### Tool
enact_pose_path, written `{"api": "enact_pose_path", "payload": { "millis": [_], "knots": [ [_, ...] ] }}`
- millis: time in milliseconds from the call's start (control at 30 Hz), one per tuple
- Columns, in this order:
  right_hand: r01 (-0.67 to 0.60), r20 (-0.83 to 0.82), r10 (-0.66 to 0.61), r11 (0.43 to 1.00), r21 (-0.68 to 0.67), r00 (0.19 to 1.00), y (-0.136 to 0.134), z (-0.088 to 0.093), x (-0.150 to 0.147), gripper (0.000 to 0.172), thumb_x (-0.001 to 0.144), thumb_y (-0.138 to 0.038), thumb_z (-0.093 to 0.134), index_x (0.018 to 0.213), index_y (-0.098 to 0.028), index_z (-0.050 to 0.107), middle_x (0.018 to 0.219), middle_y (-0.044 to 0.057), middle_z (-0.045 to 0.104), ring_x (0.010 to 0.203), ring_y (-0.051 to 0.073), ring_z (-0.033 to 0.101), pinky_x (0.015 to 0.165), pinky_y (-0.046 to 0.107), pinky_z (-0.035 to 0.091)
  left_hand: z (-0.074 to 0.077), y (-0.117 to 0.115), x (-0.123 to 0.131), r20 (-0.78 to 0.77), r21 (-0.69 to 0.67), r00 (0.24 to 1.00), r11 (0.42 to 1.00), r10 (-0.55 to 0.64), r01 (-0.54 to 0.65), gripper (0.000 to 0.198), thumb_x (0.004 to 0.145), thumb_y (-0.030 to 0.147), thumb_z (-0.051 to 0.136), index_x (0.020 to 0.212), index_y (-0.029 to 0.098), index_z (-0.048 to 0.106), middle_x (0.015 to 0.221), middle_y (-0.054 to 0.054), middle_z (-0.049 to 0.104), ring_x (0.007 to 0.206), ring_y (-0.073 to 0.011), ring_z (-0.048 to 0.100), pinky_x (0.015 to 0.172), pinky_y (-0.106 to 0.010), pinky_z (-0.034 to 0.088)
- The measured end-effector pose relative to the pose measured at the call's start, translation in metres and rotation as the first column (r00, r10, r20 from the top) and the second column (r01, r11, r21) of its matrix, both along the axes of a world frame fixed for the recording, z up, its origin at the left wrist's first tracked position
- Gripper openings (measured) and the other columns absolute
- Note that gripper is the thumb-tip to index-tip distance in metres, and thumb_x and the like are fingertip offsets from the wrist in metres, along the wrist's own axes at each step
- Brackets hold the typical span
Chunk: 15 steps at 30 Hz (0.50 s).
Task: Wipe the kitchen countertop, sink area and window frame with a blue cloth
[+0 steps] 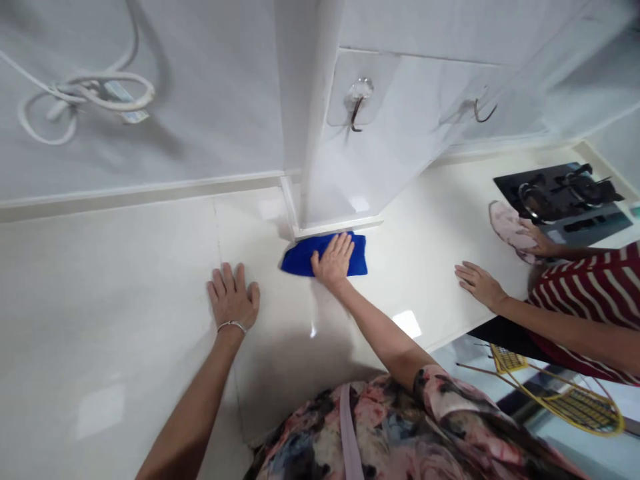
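Note:
My right hand [334,259] lies flat, fingers stretched out, on a blue cloth [300,260] that rests on the white counter [125,300] right against the base of a white corner pillar [320,133]. My left hand [233,297] is pressed flat on the bare counter to the left of the cloth, fingers together and extended, with a thin bracelet at the wrist. It holds nothing.
At the right, another person in a red striped top has one hand [480,283] flat on the counter and the other on a pink cloth [510,227] beside a black gas hob [565,193]. Two wall hooks [357,110] and a coiled white cable [85,93] hang above.

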State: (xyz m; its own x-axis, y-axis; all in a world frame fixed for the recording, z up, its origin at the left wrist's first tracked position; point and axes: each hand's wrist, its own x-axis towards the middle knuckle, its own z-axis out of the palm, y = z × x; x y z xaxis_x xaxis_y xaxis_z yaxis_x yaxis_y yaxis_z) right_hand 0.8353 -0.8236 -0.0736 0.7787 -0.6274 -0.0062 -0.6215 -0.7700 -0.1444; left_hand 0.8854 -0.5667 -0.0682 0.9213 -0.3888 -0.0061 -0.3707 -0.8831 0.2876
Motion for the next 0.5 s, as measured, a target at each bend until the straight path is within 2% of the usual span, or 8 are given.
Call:
{"api": "enact_pose_path", "payload": {
  "millis": [67, 133, 267, 367, 500],
  "knots": [
    [-0.155, -0.002, 0.156, 0.986, 0.058, 0.988, 0.031, 0.005, 0.0, 0.094, 0.101, -0.05, 0.046, 0.162, 0.017, 0.022, 0.171, 0.039, 0.015, 0.162, 0.053, 0.007, 0.127, 0.075, 0.0, 0.0, 0.001, 0.0, -0.006, -0.002, 1.0, 1.0, 0.006, -0.006, 0.071, 0.106, 0.045, 0.032, 0.166, 0.009, 0.034, 0.178, -0.022, 0.017, 0.167, -0.0398, 0.001, 0.133, -0.066, 0.009],
    [-0.327, 0.015, 0.327, 0.94, 0.093, 0.945, 0.055, 0.01, -0.002, 0.095, 0.101, -0.051, 0.049, 0.164, 0.013, 0.022, 0.173, 0.036, 0.014, 0.163, 0.051, 0.005, 0.13, 0.07, 0.0, 0.0, 0.002, 0.002, -0.015, 0.005, 1.0, 1.0, 0.005, -0.005, 0.07, 0.104, 0.04, 0.035, 0.167, 0.01, 0.032, 0.179, -0.021, 0.014, 0.167, -0.0387, -0.001, 0.133, -0.065, 0.008],
    [-0.613, 0.069, 0.609, 0.782, 0.108, 0.79, 0.082, 0.018, -0.02, 0.093, 0.1, -0.052, 0.054, 0.166, 0.007, 0.026, 0.175, 0.032, 0.015, 0.164, 0.048, 0.005, 0.133, 0.063, 0.004, 0.002, 0.004, 0.007, -0.052, 0.024, 0.999, 1.0, -0.016, 0.017, 0.068, 0.102, 0.028, 0.036, 0.168, 0.011, 0.031, 0.179, -0.019, 0.015, 0.167, -0.0372, 0.0, 0.134, -0.063, 0.009],
    [-0.709, 0.093, 0.703, 0.697, 0.113, 0.706, 0.09, 0.02, -0.047, 0.092, 0.1, -0.054, 0.057, 0.166, 0.003, 0.029, 0.176, 0.029, 0.016, 0.165, 0.045, 0.005, 0.134, 0.062, 0.005, 0.005, 0.003, 0.01, -0.062, 0.004, 0.998, 1.0, 0.008, -0.008, 0.063, 0.106, 0.032, 0.028, 0.165, 0.011, 0.038, 0.178, -0.02, 0.022, 0.167, -0.0377, 0.006, 0.134, -0.064, 0.012],
    [-0.757, 0.104, 0.75, 0.645, 0.11, 0.654, 0.095, 0.019, -0.104, 0.09, 0.101, -0.056, 0.055, 0.166, 0.0, 0.03, 0.175, 0.027, 0.019, 0.165, 0.043, 0.007, 0.134, 0.062, 0.007, 0.01, -0.002, 0.009, -0.026, -0.006, 0.999, 1.0, 0.021, -0.021, 0.063, 0.109, 0.036, 0.027, 0.164, 0.009, 0.039, 0.177, -0.022, 0.023, 0.166, -0.0402, 0.009, 0.134, -0.064, 0.01]
  ]
}}
